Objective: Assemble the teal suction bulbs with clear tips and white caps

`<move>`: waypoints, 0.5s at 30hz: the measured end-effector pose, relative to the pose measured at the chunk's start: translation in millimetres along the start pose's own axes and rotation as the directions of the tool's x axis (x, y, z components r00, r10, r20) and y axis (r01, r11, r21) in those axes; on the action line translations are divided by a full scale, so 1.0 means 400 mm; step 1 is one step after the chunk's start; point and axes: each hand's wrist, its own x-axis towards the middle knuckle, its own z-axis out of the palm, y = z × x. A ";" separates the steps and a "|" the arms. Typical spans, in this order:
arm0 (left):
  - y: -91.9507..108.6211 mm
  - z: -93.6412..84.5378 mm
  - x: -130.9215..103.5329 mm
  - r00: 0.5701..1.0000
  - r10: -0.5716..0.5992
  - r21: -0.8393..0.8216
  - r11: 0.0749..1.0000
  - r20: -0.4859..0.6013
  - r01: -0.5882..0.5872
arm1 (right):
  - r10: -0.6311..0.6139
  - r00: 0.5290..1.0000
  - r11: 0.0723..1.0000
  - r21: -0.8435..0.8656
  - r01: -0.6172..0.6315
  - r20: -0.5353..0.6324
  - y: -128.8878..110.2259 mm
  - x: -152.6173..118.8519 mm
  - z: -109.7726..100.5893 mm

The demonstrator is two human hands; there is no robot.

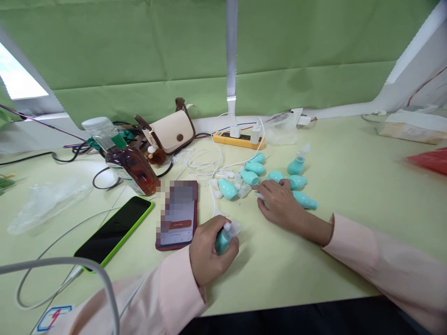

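Above the pale green tabletop (279,265), a small turquoise bulb with a clear tip (222,241) was gripped by the left hand (213,251); beside other turquoise bulbs (228,189), the right hand's (279,204) grip could not be determined.

Pretty bright shot overall, soft and even. There's a blown-out white window (21,77) at upper left, some glare on the bottle (131,167), and faint soft shadows by both hands. Wide-angle stretch toward the edges, right side kinda soft, and chunky pixelation over the red phone (178,214).
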 end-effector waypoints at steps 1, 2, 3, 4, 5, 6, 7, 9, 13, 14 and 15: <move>0.000 0.002 0.000 1.000 0.011 0.006 1.000 0.008 -0.011 | 0.002 1.000 1.000 0.005 -0.002 -0.004 0.001 0.000 0.001; 0.000 0.003 0.001 1.000 0.025 0.010 1.000 0.015 -0.025 | 0.003 1.000 1.000 0.007 -0.003 -0.007 0.001 -0.001 0.001; 0.000 0.004 0.002 0.999 0.034 0.010 0.999 0.018 -0.035 | 0.005 1.000 1.000 0.007 -0.005 -0.008 0.000 -0.001 0.001; 0.000 0.005 0.002 0.999 0.039 0.003 0.999 0.019 -0.039 | 0.007 1.000 1.000 0.009 -0.007 -0.007 0.000 -0.001 -0.001; 0.001 0.004 0.003 0.999 0.033 -0.009 0.999 0.024 -0.032 | 0.008 1.000 1.000 0.012 -0.008 -0.004 -0.001 -0.001 -0.002; 0.002 0.003 0.005 0.999 0.014 -0.027 1.000 0.032 -0.013 | 0.009 1.000 1.000 0.017 -0.009 -0.001 -0.002 0.000 -0.005; 0.003 0.002 0.006 0.999 -0.012 -0.049 0.999 0.053 0.015 | 0.010 1.000 1.000 0.023 -0.010 -0.001 -0.002 0.000 -0.007; 0.005 -0.003 0.009 0.991 -0.072 -0.093 0.992 0.109 0.082 | 0.008 1.000 0.999 0.036 -0.008 -0.013 -0.001 0.001 -0.009; 0.012 -0.009 0.011 0.974 -0.136 -0.160 0.973 0.182 0.166 | -0.010 0.993 0.997 0.071 0.019 -0.118 0.003 0.004 -0.014; 0.014 -0.009 0.010 0.972 -0.139 -0.169 0.970 0.190 0.172 | -0.014 0.986 0.994 0.100 0.031 -0.168 0.004 0.003 -0.017; 0.016 -0.009 0.010 0.972 -0.134 -0.175 0.970 0.196 0.169 | -0.014 0.974 0.988 0.148 0.048 -0.225 0.003 0.002 -0.022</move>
